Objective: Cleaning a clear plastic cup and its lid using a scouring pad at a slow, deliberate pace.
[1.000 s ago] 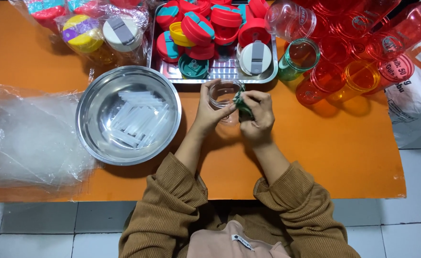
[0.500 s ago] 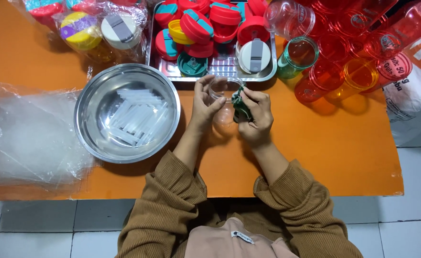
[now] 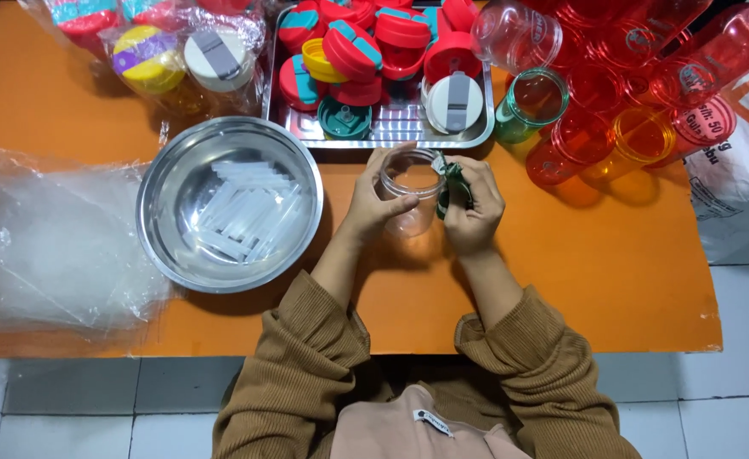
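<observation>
Hands barely shifted, gripping clear bottle

left hand gripping a clear plastic bottle, right hand holding a dark green lid at its mouth, steel bowl of white straws beside, orange table
</observation>
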